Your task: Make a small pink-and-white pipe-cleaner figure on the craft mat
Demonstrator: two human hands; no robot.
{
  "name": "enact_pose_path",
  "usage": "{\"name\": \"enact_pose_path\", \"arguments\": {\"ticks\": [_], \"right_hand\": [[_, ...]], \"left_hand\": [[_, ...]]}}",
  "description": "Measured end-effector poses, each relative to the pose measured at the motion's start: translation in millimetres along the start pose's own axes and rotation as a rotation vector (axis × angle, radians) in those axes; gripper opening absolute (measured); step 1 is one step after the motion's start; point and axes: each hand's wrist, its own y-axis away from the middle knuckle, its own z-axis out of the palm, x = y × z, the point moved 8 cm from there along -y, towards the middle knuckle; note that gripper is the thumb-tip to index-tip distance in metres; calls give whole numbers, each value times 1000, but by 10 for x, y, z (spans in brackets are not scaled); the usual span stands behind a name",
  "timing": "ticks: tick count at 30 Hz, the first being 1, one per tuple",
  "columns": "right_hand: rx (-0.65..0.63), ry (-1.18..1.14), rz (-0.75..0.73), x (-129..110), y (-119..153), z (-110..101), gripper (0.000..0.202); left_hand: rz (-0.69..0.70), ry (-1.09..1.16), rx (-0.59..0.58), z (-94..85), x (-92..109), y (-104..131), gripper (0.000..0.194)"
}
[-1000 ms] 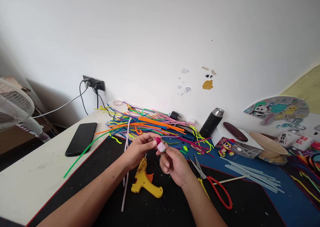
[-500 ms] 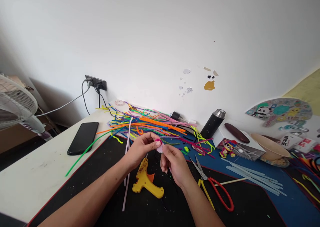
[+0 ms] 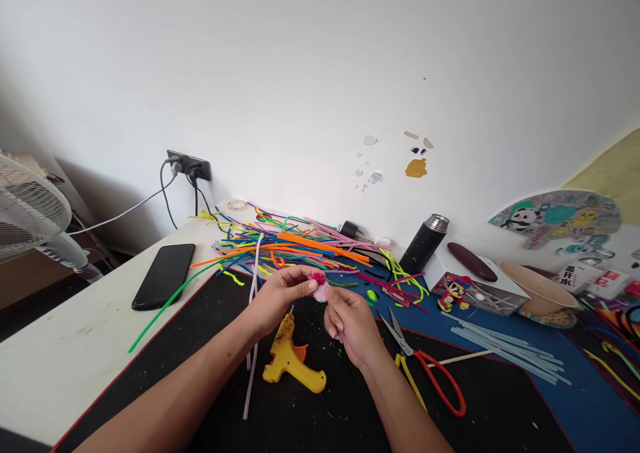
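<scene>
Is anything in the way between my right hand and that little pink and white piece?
Nothing visible: your right hand and left hand both pinch the pink and white piece. The yellow glue gun lies below them in the picture.

The small piece [image 3: 320,288] is magenta and pale pink.

Room on white tabletop [image 3: 75,360], nearside of phone [image 3: 163,276]. Gap on black mat [image 3: 350,423] between glue gun [image 3: 290,358] and right hand [image 3: 353,323]. Forward low pass: blocked by pipe-cleaner pile [image 3: 300,243], flask [image 3: 424,246] farther right. Open scissors [image 3: 409,352] obstruct rightward. Clearance under left hand [image 3: 273,300]: hard to tell.
</scene>
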Motion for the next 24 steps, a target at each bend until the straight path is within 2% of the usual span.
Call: {"name": "enact_pose_path", "arguments": {"ticks": [5, 12, 16, 20, 24], "right_hand": [[-78, -57, 68, 53, 8, 60, 54], [-93, -99, 89, 64, 14, 91, 51], [-81, -147, 81, 50, 7, 90, 50], [-61, -182, 69, 25, -3, 58, 52], [-56, -192, 67, 28, -10, 44, 51]], "left_hand": [[0, -44, 7, -35, 2, 1, 36], [-7, -84, 43, -31, -13, -3, 44], [-10, -30, 52, -33, -25, -5, 47], [-8, 78, -14, 3, -41, -5, 49], [-5, 91, -63, 39, -68, -11, 46]]}}
